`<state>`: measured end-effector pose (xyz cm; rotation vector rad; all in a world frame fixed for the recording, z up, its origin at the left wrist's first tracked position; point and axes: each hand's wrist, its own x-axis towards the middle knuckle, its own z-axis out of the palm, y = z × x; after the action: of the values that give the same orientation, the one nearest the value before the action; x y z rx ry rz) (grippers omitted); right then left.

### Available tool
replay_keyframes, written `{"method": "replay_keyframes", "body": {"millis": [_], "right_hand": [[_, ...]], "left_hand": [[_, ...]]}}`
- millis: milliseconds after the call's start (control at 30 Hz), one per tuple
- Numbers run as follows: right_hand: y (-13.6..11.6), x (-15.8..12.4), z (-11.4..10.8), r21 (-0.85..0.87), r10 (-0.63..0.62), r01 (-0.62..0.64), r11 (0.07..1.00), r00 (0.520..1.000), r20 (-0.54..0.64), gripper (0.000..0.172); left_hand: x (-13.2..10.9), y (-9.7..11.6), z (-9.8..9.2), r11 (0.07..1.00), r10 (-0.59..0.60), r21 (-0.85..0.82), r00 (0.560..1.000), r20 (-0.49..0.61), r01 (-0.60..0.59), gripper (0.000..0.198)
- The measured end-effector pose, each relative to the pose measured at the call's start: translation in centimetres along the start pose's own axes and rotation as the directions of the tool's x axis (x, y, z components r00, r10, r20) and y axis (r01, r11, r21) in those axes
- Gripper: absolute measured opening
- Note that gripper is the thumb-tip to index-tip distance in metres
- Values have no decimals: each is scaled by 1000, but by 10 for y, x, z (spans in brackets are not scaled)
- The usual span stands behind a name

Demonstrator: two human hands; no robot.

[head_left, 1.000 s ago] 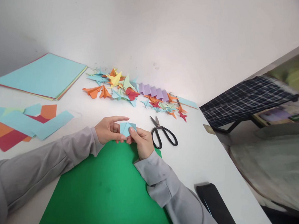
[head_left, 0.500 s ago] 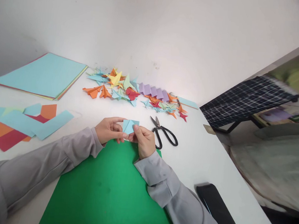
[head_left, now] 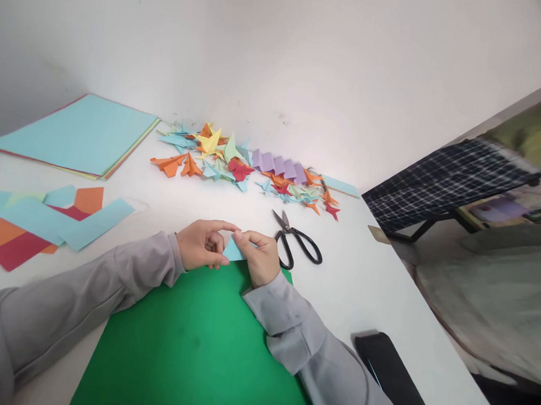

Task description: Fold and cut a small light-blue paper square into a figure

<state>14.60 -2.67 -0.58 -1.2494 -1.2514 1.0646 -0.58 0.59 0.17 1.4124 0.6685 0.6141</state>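
Observation:
A small light blue folded paper [head_left: 233, 250] sits between my two hands, just above the far edge of a large green sheet [head_left: 193, 346]. My left hand [head_left: 201, 245] pinches its left side with thumb and fingers. My right hand [head_left: 259, 256] grips its right side, fingers curled over the top. Only a small triangle of the paper shows between the fingers. Black scissors [head_left: 295, 242] lie shut on the white table [head_left: 362, 278] just right of my right hand.
A heap of folded paper shapes [head_left: 245, 169] in many colours lies at the back. A stack of coloured sheets [head_left: 74, 134] is at the back left, cut strips [head_left: 39, 222] at the left. A black object [head_left: 392, 380] rests near the table's right edge.
The blue paper has been lowered and tilted, and my fingers have closed over more of it. Both hands have drawn closer together.

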Motion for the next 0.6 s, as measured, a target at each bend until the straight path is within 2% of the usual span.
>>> {"method": "replay_keyframes", "body": {"millis": [133, 267, 467, 600], "right_hand": [[-1, 0, 0, -19, -25, 25, 999, 999, -20, 38], [-3, -1, 1, -19, -61, 60, 998, 998, -20, 36], [-4, -2, 2, 93, -6, -4, 996, 993, 115, 33], [-4, -1, 2, 102, 13, -25, 994, 993, 120, 29]], "left_hand": [[-1, -1, 1, 1000, 20, 17, 1000, -13, -20, 66], [-2, 0, 6, 999, 36, 25, 998, -58, -35, 54], [-1, 0, 10, 999, 17, 47, 995, -99, -12, 44], [-1, 0, 10, 999, 18, 29, 990, -137, -14, 45]]}}
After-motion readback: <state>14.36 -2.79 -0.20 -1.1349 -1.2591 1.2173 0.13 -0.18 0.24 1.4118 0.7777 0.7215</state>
